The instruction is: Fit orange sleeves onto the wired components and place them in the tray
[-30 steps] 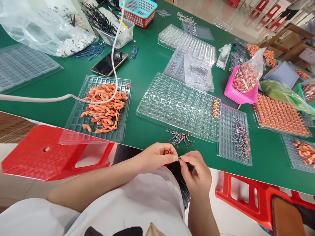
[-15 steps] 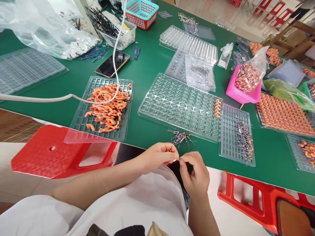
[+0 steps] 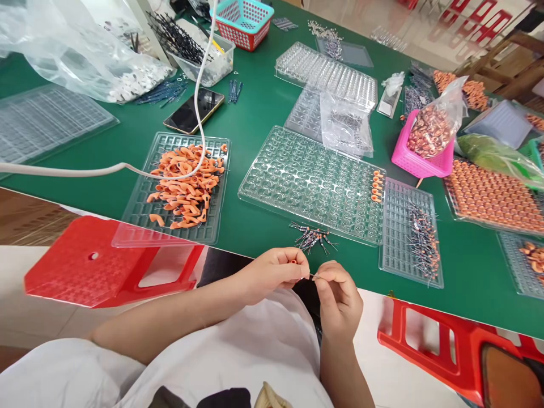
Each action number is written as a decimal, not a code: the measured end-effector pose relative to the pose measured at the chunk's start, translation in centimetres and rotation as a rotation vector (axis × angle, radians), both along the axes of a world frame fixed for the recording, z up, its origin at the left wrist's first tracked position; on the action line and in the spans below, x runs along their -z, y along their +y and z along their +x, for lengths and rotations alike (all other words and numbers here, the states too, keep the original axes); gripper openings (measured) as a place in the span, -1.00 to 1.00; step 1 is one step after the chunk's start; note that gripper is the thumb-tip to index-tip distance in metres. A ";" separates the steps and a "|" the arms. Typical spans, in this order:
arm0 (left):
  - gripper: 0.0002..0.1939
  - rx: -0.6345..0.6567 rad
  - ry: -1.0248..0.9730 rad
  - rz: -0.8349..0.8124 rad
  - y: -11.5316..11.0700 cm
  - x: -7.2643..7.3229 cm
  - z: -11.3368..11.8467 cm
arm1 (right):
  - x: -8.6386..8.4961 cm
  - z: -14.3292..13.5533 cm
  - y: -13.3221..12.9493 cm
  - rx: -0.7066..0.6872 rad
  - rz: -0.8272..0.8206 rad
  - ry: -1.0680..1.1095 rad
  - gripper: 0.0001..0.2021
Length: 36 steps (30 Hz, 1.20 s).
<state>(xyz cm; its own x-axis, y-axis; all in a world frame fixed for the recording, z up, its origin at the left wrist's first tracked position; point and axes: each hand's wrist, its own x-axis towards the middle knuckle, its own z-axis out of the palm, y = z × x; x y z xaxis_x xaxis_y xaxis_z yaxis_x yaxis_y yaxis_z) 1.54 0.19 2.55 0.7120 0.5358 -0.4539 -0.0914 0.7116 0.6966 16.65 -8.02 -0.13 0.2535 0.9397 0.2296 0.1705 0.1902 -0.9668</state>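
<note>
My left hand (image 3: pixel 276 273) is closed on a small orange piece, mostly hidden by the fingers, at the table's front edge. Thin wires stick out from it toward my right hand (image 3: pixel 340 294), whose thumb and forefinger pinch their ends. Just beyond my hands lies a small pile of wired parts (image 3: pixel 313 238). Behind that is a clear moulded tray (image 3: pixel 310 181) with several orange pieces (image 3: pixel 376 186) in its right column. To the left, a heap of orange curved pieces (image 3: pixel 187 184) fills much of another clear tray (image 3: pixel 131 218).
A white cable (image 3: pixel 63 170) crosses above the left tray. Behind it lies a phone (image 3: pixel 194 111). On the right are a tray of wired parts (image 3: pixel 393 238), a pink basket (image 3: pixel 420 161) and a full orange tray (image 3: pixel 497 198). Red stools (image 3: pixel 72 266) stand below the table edge.
My right hand has shifted slightly right, away from my left fingertips, and more of the thin wire shows between them. The left hand is nearly unchanged.
</note>
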 end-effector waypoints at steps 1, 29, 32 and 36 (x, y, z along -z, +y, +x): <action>-0.80 0.001 -0.003 0.001 0.0 0.1 0.0 | 0.0 0.0 0.0 0.000 0.003 0.007 -0.93; -0.79 -0.056 0.098 0.360 -0.5 0.2 -0.4 | -0.1 0.3 0.1 0.101 -0.041 0.058 -0.92; -0.81 -0.070 0.103 0.393 -0.7 0.5 -0.2 | -0.2 0.0 0.1 0.102 -0.044 0.023 -0.92; -0.81 -0.068 0.112 0.394 -0.7 0.5 -0.2 | -0.2 -0.2 0.2 0.108 -0.038 0.008 -0.91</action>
